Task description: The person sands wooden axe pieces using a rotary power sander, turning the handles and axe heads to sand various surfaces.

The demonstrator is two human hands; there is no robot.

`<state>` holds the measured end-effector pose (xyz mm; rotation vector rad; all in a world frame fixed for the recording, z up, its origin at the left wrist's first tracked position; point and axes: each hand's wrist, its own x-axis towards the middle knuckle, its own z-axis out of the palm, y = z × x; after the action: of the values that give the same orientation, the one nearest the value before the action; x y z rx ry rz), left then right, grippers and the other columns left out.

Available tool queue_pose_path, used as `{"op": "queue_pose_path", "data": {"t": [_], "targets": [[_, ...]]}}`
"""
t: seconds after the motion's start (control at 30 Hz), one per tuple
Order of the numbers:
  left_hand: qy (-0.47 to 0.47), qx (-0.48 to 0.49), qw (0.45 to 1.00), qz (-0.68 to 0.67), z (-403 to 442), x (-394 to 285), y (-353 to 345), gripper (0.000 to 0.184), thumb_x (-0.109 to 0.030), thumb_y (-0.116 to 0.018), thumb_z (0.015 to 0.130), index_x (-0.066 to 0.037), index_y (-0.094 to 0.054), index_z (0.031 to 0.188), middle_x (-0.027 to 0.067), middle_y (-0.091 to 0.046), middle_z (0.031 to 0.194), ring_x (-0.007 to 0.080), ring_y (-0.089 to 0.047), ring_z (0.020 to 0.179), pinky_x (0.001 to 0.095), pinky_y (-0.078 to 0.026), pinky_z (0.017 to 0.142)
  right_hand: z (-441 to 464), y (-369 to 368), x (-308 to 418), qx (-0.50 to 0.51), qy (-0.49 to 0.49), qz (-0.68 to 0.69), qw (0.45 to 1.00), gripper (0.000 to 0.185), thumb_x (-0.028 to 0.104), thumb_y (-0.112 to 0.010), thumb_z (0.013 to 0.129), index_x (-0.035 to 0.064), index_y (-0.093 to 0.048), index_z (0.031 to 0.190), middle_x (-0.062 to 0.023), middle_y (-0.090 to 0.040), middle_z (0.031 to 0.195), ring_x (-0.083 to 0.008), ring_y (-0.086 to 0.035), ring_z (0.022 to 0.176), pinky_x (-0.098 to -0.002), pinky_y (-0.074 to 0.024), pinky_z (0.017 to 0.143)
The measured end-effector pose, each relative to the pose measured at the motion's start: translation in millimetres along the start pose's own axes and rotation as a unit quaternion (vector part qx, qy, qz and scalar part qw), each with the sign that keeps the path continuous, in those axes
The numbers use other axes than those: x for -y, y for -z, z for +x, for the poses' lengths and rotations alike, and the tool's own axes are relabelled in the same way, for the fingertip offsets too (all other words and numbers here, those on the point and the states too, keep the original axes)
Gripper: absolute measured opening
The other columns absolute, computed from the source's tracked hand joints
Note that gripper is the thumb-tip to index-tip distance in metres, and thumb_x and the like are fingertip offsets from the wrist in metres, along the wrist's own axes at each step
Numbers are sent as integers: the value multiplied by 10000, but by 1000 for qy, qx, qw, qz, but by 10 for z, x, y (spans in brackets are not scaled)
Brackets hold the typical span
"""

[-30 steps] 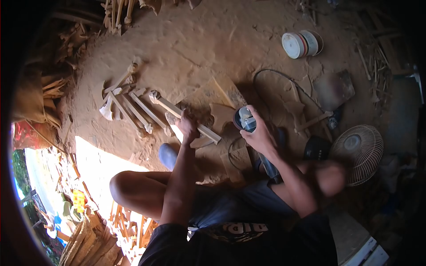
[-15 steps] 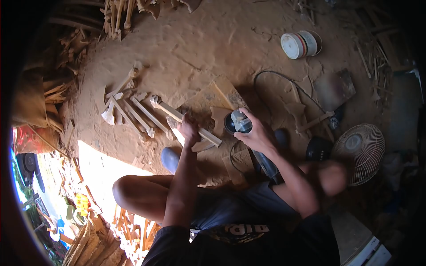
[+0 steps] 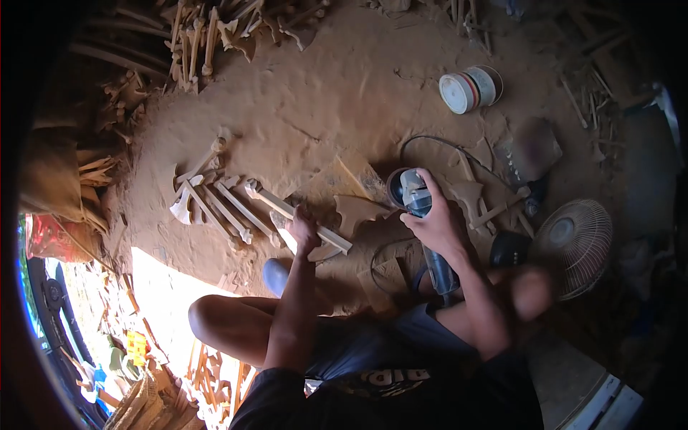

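My left hand (image 3: 304, 228) is closed around a long pale wooden piece (image 3: 333, 240) with a carved, knobbed end at its upper left. In my right hand (image 3: 435, 218) is a grey angle grinder (image 3: 438, 269), gripped near its head, with a dark round disc (image 3: 395, 188) facing left. The disc is apart from the wooden piece, up and to the right of it. A flat, curved wooden piece (image 3: 355, 213) lies on the ground between my two hands. Left of my left hand, several similar carved pieces (image 3: 215, 204) lie in a loose pile.
A white bucket (image 3: 459, 93) lies on its side at the upper right. A cable (image 3: 423, 137) curves over the ground beyond the grinder. The round fan (image 3: 573, 247) stands by my right knee. More wooden pieces (image 3: 193, 46) are heaped at the upper left.
The grinder in my right hand first shifted left toward the wooden piece, then moved back right, away from it. My left hand keeps its hold. The view has tilted, so the ground appears lower.
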<state>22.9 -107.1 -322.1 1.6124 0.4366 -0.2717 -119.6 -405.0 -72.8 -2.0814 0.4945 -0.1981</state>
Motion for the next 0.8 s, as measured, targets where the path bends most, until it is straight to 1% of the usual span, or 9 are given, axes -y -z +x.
{"op": "queue_pose_path", "data": {"t": [0.03,0.13,0.2,0.27,0.4,0.47,0.53,0.7,0.8], "targets": [[-33,-2,999,28,-61,-57,-24,128,-196,-654,1008,-74,-619,991,46,-591,727,184,-619,596,360,-522,518,72,108,94,13,-15,76,997,914,20,-831,801,131,-431,1615,-161,-633,1467,-231,-640,1312,-379,-504,1112],[-136,16,983,122,-246,-238,55,199,-206,-680,1035,-28,-624,965,53,-608,752,183,-626,603,363,-551,543,109,584,552,-36,5,82,996,918,19,-834,816,125,-418,1627,-174,-656,1410,-251,-664,1254,-378,-522,1082],[-30,30,991,-128,-314,-328,18,229,-228,-712,1025,-11,-649,983,57,-630,777,182,-643,628,366,-566,574,118,883,720,-89,86,103,987,886,42,-865,821,96,-439,1596,-154,-679,1341,-195,-692,1147,-364,-558,1007],[39,15,999,-1,-314,-511,71,250,-269,-729,1031,-47,-625,1075,54,-665,821,174,-666,667,350,-563,631,27,1239,985,-91,45,173,980,863,41,-860,836,68,-441,1589,-140,-663,1327,-185,-675,1136,-360,-555,1003],[13,117,986,-120,-487,-913,124,231,-291,-687,1050,-110,-586,946,-7,-544,687,140,-548,570,336,-501,617,-4,1651,862,-237,139,184,944,828,83,-822,891,41,-405,1606,-146,-627,1343,-204,-682,1059,-356,-601,898],[29,137,970,-200,-547,-1137,200,260,-310,-672,1048,-142,-554,890,-33,-471,640,128,-476,531,330,-448,586,-54,1592,686,-251,22,374,892,706,101,-808,914,47,-477,1535,-155,-643,1281,-239,-700,990,-409,-642,813],[60,135,954,-261,-490,-1343,368,285,-326,-655,1045,-170,-514,853,-54,-396,605,120,-403,504,322,-386,551,105,1578,-94,-215,-116,517,821,586,169,-804,935,64,-532,1444,-149,-682,1138,-274,-715,904,-448,-654,709],[-29,94,908,-407,-1077,-2488,740,307,-332,-657,1024,-218,-469,809,-81,-332,587,104,-344,487,320,-294,489,379,1332,34,-120,-126,610,773,351,313,-819,939,80,-644,1135,-102,-697,906,-255,-696,750,-389,-623,645],[-97,59,882,-458,-1413,-3081,1146,319,-326,-655,1025,-234,-457,792,-85,-327,593,94,-336,483,305,-281,476,567,1112,143,-153,-133,549,811,299,350,-759,973,82,-643,1037,-87,-693,845,-244,-688,722,-400,-603,653]]}}
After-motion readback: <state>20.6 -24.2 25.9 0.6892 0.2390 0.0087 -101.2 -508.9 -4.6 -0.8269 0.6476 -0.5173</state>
